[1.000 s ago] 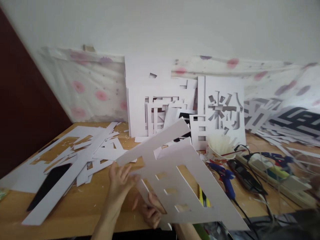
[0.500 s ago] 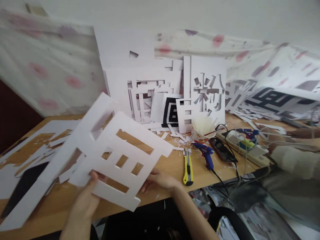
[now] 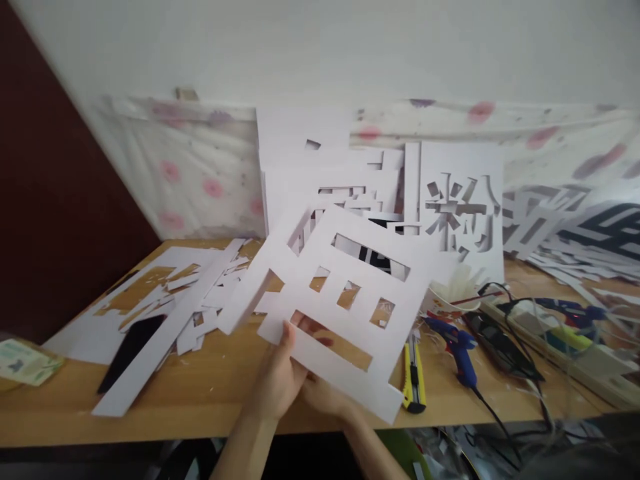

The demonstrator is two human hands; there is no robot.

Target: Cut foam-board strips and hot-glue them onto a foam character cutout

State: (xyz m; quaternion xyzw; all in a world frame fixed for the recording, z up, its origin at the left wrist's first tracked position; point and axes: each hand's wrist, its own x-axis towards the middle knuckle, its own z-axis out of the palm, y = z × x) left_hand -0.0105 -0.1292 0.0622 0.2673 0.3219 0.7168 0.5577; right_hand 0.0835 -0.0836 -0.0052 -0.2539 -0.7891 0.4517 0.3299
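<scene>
My left hand [image 3: 280,377] grips a white foam board cut-out [image 3: 320,307] by its lower left edge, thumb in front. The cut-out is tilted and raised above the table, with long slots and a row of small square holes. On its left side a slanted bar appears joined to it. Fingertips show through the lower slot. Just under the board's bottom edge is my right hand [image 3: 325,397], its fingers hidden behind the board and my left hand. A yellow utility knife [image 3: 414,383] lies right of the board, partly covered by it.
Blue glue guns [image 3: 457,347], a paper cup [image 3: 453,297] of glue sticks and a power strip [image 3: 560,357] with cables lie right. Cut boards [image 3: 463,157] lean at the back. A long white strip [image 3: 165,333] and scraps lie left, near a tissue pack [image 3: 27,363].
The view has swung left. The cut-out stands higher against the background, and my right hand has shifted from its right edge to beneath it, near my left hand.
</scene>
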